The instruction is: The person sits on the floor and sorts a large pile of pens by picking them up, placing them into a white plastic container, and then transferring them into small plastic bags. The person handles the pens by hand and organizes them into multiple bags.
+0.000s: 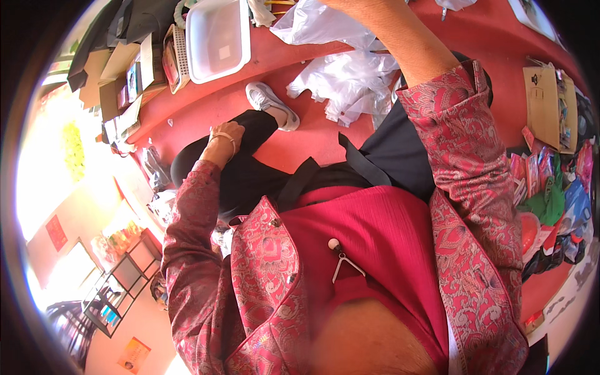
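My left hand rests on the knee of my black trousers, its fingers curled in, with nothing visible in them. A thin bracelet circles that wrist. My right forearm reaches up past the top edge, so the right hand itself is out of the picture. Below that forearm lies a heap of clear plastic bags on the red floor, in front of my legs. Another clear plastic bag spreads over the red surface near the top edge, beside the same arm.
A white plastic tub stands at the upper left, next to a woven basket and an open cardboard box. At right are another cardboard box and a pile of colourful packets. A dark shelf stands at lower left.
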Demonstrator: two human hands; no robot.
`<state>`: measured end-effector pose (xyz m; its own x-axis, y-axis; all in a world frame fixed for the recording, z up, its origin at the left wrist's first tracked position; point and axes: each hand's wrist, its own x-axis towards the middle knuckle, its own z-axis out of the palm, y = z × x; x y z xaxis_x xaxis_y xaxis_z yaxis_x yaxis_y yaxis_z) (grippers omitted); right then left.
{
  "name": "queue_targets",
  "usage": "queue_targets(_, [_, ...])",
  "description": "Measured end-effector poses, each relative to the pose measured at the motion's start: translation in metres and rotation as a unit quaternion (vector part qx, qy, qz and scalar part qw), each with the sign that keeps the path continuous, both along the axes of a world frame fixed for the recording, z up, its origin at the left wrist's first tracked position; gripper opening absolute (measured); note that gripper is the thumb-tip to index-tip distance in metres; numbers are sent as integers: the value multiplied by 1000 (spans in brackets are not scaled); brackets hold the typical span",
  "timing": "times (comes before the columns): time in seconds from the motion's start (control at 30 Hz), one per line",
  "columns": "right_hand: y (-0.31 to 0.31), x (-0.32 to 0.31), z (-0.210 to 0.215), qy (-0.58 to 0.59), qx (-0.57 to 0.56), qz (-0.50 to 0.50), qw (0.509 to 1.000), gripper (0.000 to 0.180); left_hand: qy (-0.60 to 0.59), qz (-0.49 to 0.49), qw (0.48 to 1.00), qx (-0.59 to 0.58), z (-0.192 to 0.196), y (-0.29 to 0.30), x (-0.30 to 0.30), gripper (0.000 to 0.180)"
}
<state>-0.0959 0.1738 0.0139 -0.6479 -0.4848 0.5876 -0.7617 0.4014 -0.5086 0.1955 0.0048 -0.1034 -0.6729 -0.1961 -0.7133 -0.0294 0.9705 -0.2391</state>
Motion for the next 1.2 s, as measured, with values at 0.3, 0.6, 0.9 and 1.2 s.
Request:
queue_targets(0.3, [7,1,4,-26,-30,2,999,8,-146,65,971,175,46,-19,13,12])
queue_targets(0.6, [-14,-2,5,-6,-3,-41,999,12,595,418,594,345,99,-80,32,27])
queue_targets(0.9, [-2,-18,-28,-45,78,54,994,21,617,445,647,51,9,15,162,34])
queue_targets(1.2, [21,-36,-71,-342,12,19,939,21,522,538,640,169,-125,35,164,77])
